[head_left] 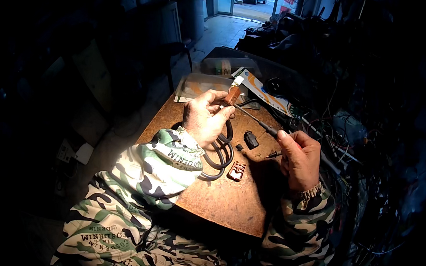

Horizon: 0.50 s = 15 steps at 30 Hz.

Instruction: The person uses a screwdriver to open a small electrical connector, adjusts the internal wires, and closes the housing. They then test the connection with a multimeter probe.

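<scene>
My left hand [208,114] pinches a small reddish-brown plug part [233,95] with a white end [238,80] pointing up. My right hand [299,155] is closed round the dark handle of a thin-shafted screwdriver [257,121]. Its shaft slants up to the left, and the tip meets or nearly meets the brown part's lower end; the exact contact is too small to see. A coiled black cable [225,155] lies under and beside my left hand. Between the hands sit a black plug shell [251,139], a small black bit [239,147] and another reddish-brown plug piece [237,171].
All this is on a worn brown tabletop [228,207]. Toward its far side are a clear plastic box [204,83] and a white-orange printed card [264,92]. Tangled wires [338,165] crowd the right side. A doorway [254,9] stands beyond, with a parked car outside.
</scene>
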Available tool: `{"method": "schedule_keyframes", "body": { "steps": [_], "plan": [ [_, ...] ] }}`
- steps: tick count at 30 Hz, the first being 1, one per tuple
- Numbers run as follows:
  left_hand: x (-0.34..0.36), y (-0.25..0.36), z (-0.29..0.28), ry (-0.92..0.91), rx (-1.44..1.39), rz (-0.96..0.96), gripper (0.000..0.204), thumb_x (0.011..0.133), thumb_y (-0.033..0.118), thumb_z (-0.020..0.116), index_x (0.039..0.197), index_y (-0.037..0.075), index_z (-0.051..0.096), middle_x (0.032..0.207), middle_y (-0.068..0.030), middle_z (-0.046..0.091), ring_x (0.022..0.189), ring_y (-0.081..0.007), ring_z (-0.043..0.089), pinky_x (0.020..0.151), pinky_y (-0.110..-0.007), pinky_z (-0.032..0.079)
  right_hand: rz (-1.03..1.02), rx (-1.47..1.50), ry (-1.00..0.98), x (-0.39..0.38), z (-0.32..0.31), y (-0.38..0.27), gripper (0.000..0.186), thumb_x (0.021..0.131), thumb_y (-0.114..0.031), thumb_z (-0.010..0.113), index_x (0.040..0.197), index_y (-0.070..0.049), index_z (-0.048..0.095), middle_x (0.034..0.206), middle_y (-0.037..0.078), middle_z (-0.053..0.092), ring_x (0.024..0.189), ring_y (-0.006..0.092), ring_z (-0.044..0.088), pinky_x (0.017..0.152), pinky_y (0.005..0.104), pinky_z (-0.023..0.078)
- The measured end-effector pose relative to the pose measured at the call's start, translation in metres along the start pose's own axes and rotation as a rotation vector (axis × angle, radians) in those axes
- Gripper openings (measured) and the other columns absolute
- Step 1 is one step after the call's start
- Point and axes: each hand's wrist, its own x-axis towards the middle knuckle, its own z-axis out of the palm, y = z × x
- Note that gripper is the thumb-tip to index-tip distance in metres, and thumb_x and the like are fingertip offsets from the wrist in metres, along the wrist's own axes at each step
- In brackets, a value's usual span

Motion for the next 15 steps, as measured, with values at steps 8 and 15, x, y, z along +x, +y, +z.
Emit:
{"method": "schedule_keyframes", "body": {
  "steps": [8,15],
  "plan": [
    [-0.003,0.004,-0.003,-0.044,-0.144,-0.099,0.032,0.090,-0.002,0.070,0.118,-0.013,0.058,0.104,-0.0167,0.070,0.086,-0.0200,0.072,0.079,-0.030,0.061,-0.213,-0.107,0.030,-0.005,0.004,0.003,0.025,0.092,-0.020,0.073,0.082,0.001,0.066,0.066,-0.001,0.058,0.055,0.0035,0.048,0.048,0.0210,0.037],
    [-0.004,0.005,-0.003,-0.065,-0.145,-0.089,0.032,0.089,-0.004,0.069,0.119,-0.011,0.058,0.103,-0.0147,0.070,0.086,-0.0194,0.072,0.079,-0.030,0.060,-0.282,-0.202,0.031,-0.005,0.003,0.000,0.020,0.090,-0.015,0.075,0.088,0.002,0.065,0.074,0.002,0.061,0.066,0.0065,0.056,0.057,0.0220,0.045]
  ]
}}
